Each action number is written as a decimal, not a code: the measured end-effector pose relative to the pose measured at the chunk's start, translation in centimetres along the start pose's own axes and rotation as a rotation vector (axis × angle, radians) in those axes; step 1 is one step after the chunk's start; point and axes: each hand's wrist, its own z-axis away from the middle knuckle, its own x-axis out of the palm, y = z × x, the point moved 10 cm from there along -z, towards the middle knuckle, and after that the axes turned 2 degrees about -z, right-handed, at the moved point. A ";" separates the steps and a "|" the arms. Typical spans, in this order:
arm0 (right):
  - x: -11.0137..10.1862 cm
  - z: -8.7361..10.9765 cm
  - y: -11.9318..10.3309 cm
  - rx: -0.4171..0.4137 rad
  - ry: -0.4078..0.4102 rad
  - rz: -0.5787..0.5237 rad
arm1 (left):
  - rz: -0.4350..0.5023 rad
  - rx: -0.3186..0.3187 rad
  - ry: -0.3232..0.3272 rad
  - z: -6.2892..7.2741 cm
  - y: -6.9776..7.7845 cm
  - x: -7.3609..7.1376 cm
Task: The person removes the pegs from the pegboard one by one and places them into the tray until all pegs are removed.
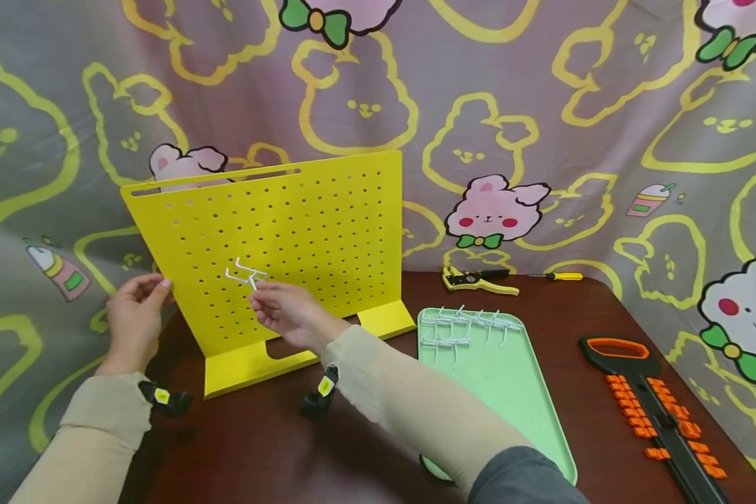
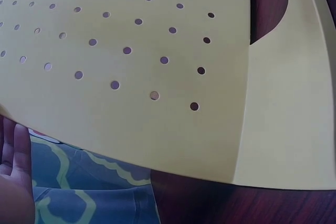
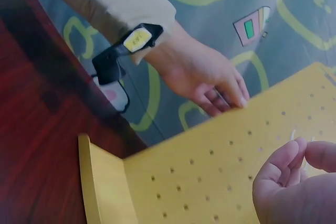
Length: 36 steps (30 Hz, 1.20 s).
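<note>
A yellow pegboard (image 1: 302, 231) with rows of round holes stands upright on its folded base. My left hand (image 1: 135, 318) holds its left edge, the thumb at the front and the other fingers partly hidden. In the right wrist view that same hand (image 3: 202, 72) meets the board's rim. Between thumb and fingertips, my right hand (image 1: 292, 315) pinches a white wire pegboard hook (image 1: 246, 273) with two prongs, in front of the board's lower left holes. Whether the hook touches the board I cannot tell. More white hooks (image 1: 460, 320) lie on a green tray (image 1: 504, 392).
Yellow-handled wire strippers (image 1: 479, 281) and a yellow screwdriver (image 1: 563, 276) lie at the back of the dark table (image 1: 239, 448). On the right is a black tool holder (image 1: 661, 413) with orange clips. A patterned curtain (image 1: 479, 63) hangs behind and at both sides.
</note>
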 end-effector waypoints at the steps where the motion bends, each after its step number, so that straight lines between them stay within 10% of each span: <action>1: -0.4 0.2 -0.3 -0.002 0.001 0.003 | -0.006 0.005 0.001 0.0 0.0 0.0; 20: -17.5 5.1 -6.3 -0.100 0.251 0.126 | 0.028 0.025 -0.003 0.2 0.5 -0.1; 36: -26.8 11.5 -9.1 -0.140 0.313 0.200 | 0.032 -0.020 0.010 0.4 -0.1 0.0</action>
